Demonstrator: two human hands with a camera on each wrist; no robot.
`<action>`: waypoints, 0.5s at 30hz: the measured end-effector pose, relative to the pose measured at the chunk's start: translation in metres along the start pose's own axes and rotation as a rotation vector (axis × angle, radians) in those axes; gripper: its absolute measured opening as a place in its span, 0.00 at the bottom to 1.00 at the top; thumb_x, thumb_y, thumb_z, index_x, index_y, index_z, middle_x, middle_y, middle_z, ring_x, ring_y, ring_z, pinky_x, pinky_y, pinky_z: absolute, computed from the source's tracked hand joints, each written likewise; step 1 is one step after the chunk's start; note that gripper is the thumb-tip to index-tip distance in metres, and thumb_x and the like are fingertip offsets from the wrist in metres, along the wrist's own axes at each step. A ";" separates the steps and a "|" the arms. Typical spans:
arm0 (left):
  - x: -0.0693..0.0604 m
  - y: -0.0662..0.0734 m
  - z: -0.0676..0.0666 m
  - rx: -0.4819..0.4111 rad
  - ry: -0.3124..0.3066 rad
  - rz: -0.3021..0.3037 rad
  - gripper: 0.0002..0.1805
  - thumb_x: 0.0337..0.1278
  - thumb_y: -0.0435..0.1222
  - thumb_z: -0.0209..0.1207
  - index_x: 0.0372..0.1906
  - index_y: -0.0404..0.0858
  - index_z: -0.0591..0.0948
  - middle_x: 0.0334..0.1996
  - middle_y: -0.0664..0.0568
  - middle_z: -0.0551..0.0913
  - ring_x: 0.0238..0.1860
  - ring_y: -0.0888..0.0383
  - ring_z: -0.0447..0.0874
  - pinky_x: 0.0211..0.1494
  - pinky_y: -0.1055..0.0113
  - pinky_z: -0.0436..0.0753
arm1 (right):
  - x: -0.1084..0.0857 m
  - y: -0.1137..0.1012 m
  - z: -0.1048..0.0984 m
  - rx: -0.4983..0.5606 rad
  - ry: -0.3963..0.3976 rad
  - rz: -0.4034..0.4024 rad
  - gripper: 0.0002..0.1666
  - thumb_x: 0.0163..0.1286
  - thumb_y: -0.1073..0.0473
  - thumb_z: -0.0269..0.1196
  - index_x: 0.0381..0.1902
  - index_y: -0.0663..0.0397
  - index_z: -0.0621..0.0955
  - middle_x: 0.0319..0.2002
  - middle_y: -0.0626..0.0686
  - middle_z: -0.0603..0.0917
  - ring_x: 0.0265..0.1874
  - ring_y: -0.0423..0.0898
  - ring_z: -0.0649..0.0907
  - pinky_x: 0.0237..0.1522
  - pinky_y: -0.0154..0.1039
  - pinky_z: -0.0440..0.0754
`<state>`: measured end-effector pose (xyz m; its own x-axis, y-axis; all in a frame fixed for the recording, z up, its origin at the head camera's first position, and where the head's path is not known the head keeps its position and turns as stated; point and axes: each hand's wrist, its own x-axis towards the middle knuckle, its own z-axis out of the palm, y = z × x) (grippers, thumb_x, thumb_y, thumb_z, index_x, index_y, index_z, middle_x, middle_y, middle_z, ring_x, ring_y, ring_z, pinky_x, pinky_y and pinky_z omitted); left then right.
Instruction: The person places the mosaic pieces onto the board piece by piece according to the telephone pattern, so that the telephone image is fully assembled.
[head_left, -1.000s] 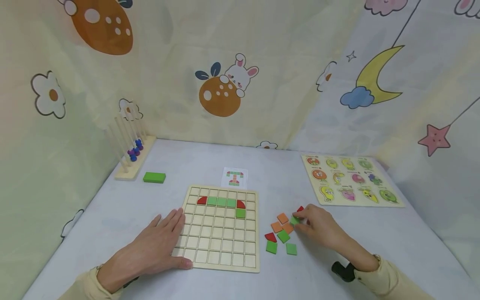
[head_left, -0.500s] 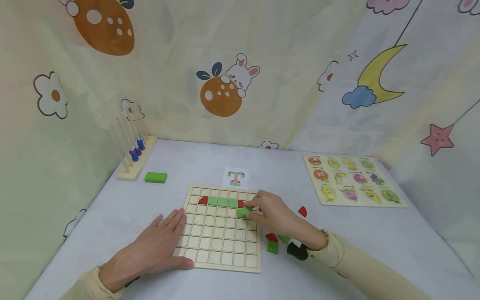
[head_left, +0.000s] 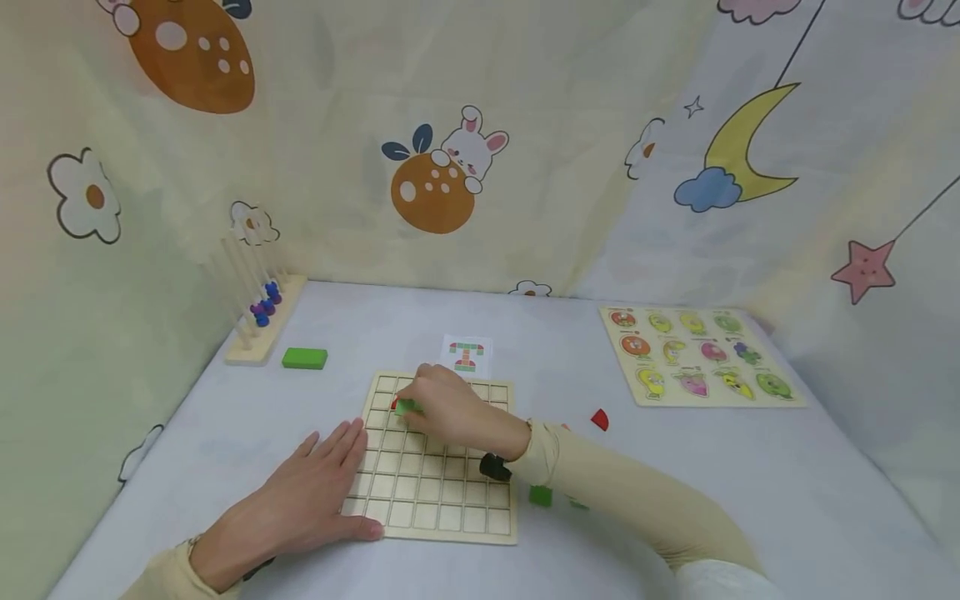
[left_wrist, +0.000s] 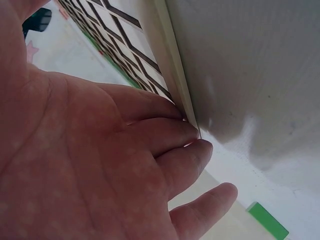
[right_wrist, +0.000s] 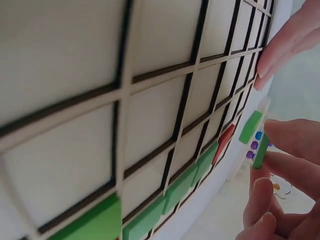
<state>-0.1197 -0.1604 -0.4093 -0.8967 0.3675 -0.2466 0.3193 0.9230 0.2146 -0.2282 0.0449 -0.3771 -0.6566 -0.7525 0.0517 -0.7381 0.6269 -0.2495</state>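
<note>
My right hand [head_left: 453, 410] pinches a green square tile [head_left: 406, 407] over the upper left of the wooden grid board [head_left: 438, 515]. In the right wrist view the held tile [right_wrist: 261, 152] stands on edge between thumb and finger, seemingly apart from the board. A row of green tiles [right_wrist: 178, 189] ends in a red quarter-round piece [right_wrist: 223, 144] on the grid; the right hand hides most of it in the head view. My left hand [head_left: 318, 492] lies against the board's left edge, its fingers extended and its thumb at the lower corner.
Behind the board lies a pattern card [head_left: 482, 350]. To its right are a loose red piece [head_left: 600, 419] and a green tile [head_left: 541, 497], with others under the right sleeve. A fruit puzzle [head_left: 705, 396], a green block [head_left: 304, 358] and a peg stand [head_left: 247, 352] stand farther out.
My right hand picked up a green tile from the loose pieces at the right and carried it left across the board to its upper left. The left hand stayed at the board's edge.
</note>
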 end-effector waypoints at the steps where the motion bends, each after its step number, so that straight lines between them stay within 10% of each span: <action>1: 0.000 0.000 0.000 0.000 0.002 0.004 0.71 0.44 0.78 0.59 0.78 0.25 0.59 0.81 0.33 0.54 0.81 0.35 0.53 0.77 0.29 0.56 | 0.004 -0.001 0.002 -0.009 -0.013 0.000 0.10 0.70 0.57 0.69 0.45 0.53 0.91 0.31 0.46 0.85 0.33 0.40 0.75 0.36 0.29 0.69; 5: 0.000 0.001 0.000 0.003 0.000 0.006 0.71 0.44 0.78 0.59 0.78 0.26 0.59 0.81 0.34 0.54 0.82 0.36 0.53 0.77 0.30 0.56 | 0.013 0.000 0.010 -0.015 -0.047 -0.002 0.05 0.69 0.60 0.69 0.34 0.50 0.90 0.24 0.44 0.81 0.31 0.40 0.74 0.36 0.30 0.69; 15: -0.001 0.001 0.000 0.004 -0.007 -0.004 0.71 0.43 0.77 0.61 0.78 0.26 0.58 0.81 0.34 0.53 0.82 0.36 0.53 0.78 0.30 0.56 | 0.021 0.001 0.020 -0.043 -0.103 -0.002 0.10 0.67 0.55 0.72 0.45 0.46 0.92 0.44 0.44 0.92 0.41 0.37 0.85 0.47 0.32 0.82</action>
<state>-0.1189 -0.1595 -0.4086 -0.8960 0.3642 -0.2541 0.3167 0.9251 0.2094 -0.2394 0.0260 -0.3959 -0.6370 -0.7694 -0.0478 -0.7471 0.6315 -0.2077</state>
